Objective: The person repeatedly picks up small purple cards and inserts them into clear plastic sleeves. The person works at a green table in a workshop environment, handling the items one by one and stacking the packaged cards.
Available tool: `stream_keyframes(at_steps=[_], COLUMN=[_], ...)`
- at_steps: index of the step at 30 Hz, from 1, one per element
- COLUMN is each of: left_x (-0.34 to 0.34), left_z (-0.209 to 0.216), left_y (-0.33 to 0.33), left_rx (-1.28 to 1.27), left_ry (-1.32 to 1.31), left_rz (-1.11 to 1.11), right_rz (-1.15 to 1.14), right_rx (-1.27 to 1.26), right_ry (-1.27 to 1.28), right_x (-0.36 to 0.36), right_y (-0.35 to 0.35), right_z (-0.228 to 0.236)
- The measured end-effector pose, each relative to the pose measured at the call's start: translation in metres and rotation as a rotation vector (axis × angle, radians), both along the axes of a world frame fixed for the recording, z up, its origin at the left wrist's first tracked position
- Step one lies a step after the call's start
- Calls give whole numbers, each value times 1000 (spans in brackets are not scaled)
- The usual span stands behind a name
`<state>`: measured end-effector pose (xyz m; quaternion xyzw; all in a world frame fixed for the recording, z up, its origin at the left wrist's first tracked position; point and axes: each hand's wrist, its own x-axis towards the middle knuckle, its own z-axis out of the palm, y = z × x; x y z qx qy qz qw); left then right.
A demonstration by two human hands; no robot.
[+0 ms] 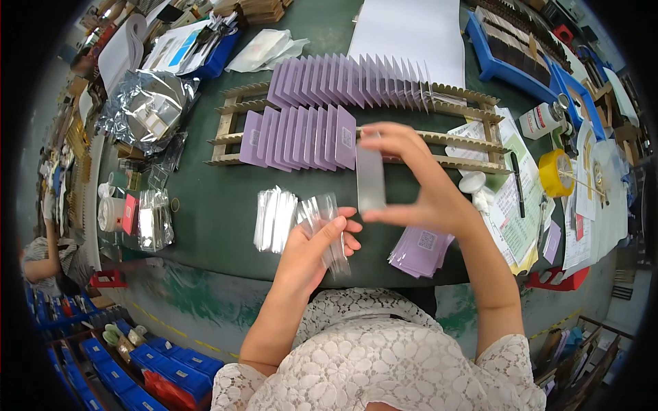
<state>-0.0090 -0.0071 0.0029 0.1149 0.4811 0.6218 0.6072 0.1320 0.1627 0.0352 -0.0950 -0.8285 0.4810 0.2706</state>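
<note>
The left hand (306, 252) pinches clear film strips (320, 209); at two o'clock, the right hand (437, 193) grips a greyish card (371, 179), best held by its edges

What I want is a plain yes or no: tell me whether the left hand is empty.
No, the left hand holds clear plastic strips under its thumb.

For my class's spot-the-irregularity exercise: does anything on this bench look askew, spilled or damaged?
Slightly askew: the loose pile of purple cards by the near edge of the green table is unevenly fanned, unlike the orderly rows in the wooden rack. No spill or damage is plainly visible.
</note>
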Motion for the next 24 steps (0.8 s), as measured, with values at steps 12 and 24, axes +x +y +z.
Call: stream_keyframes(at_steps=[12,24], left_x=[22,14], left_z=[9,-8], left_y=[12,13], left_rx=[15,-103], left_ry=[167,-183], left_rz=[-139,98], right_rz=[-185,-307], right_rx=[-6,-117], right_ry=[-103,0], right_x=[72,74], right_y=[-46,-52], right_z=[-25,-34])
